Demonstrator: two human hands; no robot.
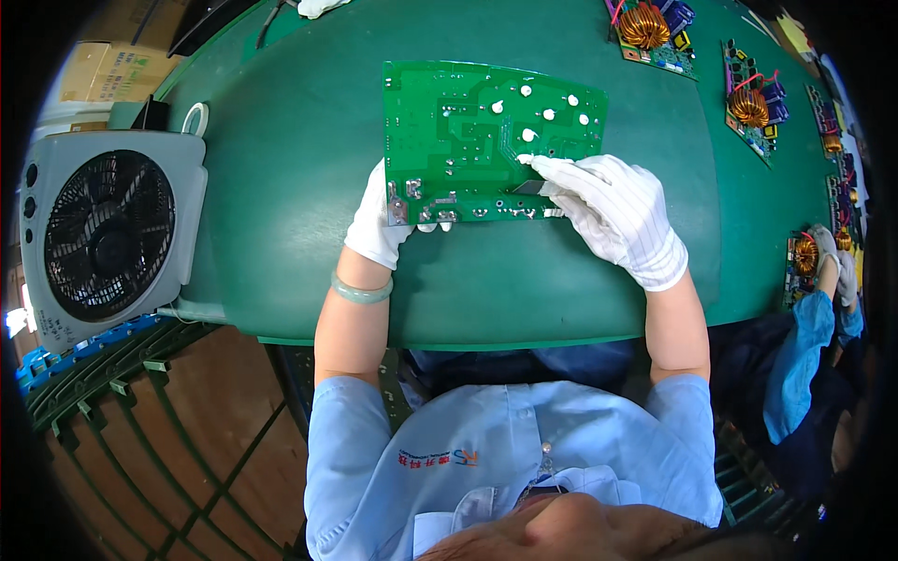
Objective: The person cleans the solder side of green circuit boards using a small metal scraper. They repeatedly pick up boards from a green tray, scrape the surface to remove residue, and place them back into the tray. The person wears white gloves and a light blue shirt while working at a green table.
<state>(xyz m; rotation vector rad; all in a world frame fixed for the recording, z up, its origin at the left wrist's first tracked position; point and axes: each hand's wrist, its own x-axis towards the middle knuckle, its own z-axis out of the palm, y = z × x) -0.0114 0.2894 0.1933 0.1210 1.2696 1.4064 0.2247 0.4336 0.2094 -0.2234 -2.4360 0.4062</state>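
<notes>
A green circuit board [458,131] is held up over the table with its solder side showing. White blobs [528,136] of a paste-like material dot its right half. My left hand [378,220], in a white glove, grips the board's lower left corner, with the fingers partly hidden beneath it. My right hand [617,210], also gloved, is at the board's lower right. Its thumb and fingers pinch a small dark flat piece [529,188] against or just above the board; contact is unclear. The index fingertip is beside one white blob.
The table [299,187] has a green top. A grey box fan [108,234] stands at the left, near cardboard boxes [117,70]. Boards with copper coils [645,26] lie at the far right. A co-worker's gloved hands [832,262] handle another board [803,257] at the right edge.
</notes>
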